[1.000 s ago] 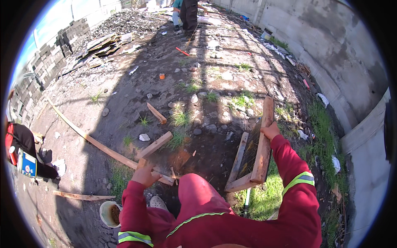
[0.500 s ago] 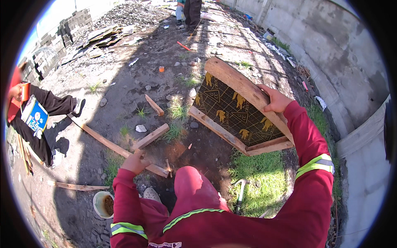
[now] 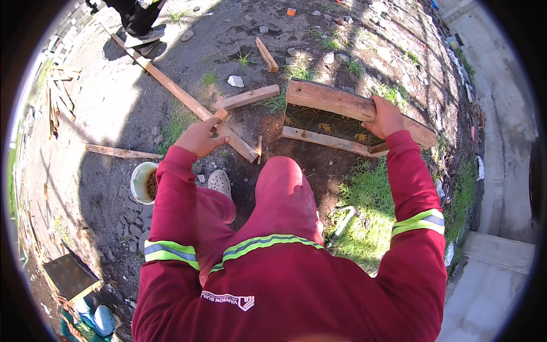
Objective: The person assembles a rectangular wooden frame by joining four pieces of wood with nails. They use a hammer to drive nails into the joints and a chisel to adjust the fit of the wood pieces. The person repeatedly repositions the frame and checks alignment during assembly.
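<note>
My right hand (image 3: 385,118) grips the upper wooden edge of a timber-framed formwork panel (image 3: 336,101), fingers over its top. The panel has a dark printed plywood face and is tilted, its lower edge near the ground at front right. My left hand (image 3: 196,137) is over the near part of a long wooden batten (image 3: 176,91), thumb and fingers apart; whether it touches the wood is unclear. A short timber piece (image 3: 249,97) lies against that batten. A hammer (image 3: 342,222) rests on the grass beside my right thigh, partly hidden.
A bucket (image 3: 135,183) with brownish contents stands left of my left forearm. Loose wood pieces (image 3: 265,55) and stones (image 3: 235,81) dot the dirt. One person's legs (image 3: 137,20) are at upper left; another person (image 3: 94,322) is beside a dark board (image 3: 71,276) at lower left. A concrete wall (image 3: 501,171) runs along the right.
The view has tipped downward and swung. My right hand has lowered and tilted the formwork panel so its face shows less. My left hand's fingers have spread from around the batten.
</note>
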`<state>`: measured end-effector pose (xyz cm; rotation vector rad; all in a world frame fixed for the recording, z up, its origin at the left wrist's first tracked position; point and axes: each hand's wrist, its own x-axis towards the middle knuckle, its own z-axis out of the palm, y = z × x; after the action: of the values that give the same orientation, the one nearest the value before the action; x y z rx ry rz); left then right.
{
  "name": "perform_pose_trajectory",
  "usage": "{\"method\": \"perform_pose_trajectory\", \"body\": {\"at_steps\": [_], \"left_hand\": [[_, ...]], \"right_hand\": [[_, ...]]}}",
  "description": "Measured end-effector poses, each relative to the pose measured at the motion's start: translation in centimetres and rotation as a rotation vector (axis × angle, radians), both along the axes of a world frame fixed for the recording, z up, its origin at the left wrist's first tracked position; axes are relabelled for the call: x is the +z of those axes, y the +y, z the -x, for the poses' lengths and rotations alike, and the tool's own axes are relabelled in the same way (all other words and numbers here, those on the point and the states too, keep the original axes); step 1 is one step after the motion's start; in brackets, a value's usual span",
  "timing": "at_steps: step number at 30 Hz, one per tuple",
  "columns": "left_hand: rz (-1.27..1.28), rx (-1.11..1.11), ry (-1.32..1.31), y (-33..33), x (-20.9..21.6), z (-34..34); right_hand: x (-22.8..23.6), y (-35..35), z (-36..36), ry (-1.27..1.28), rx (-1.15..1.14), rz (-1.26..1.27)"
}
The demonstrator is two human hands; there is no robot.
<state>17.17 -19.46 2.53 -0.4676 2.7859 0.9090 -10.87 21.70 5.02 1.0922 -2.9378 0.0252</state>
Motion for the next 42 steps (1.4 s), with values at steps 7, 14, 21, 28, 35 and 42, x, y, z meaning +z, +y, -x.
{"method": "perform_pose_trajectory", "body": {"at_steps": [7, 14, 21, 28, 35, 42], "left_hand": [[0.017, -0.008, 0.026, -0.2, 1.1, -1.0], [0.000, 0.053, 0.008, -1.6, 1.8, -1.7], [0.059, 0.268, 0.209, -4.1, 3.1, -1.5], [-0.006, -0.063, 0.029, 5.2, 2.8, 0.9], [-0.004, -0.255, 0.202, -1.8, 2.8, 2.2], [0.178, 0.323, -0.452, -13.7, -17.5, -5.4]], "right_hand": [[2.9, 3.2, 1.3, 0.018, -0.023, -0.042], [5.4, 3.4, -1.8, -0.045, 0.004, 0.148], [0.6, -1.8, -3.1, 0.044, 0.067, 0.061], [0.5, -0.3, -1.6, -0.021, -0.023, 0.063], [0.2, -0.5, -1.9, 0.019, -0.021, 0.072], [1.0, -0.6, -2.9, 0.032, 0.004, 0.121]]}}
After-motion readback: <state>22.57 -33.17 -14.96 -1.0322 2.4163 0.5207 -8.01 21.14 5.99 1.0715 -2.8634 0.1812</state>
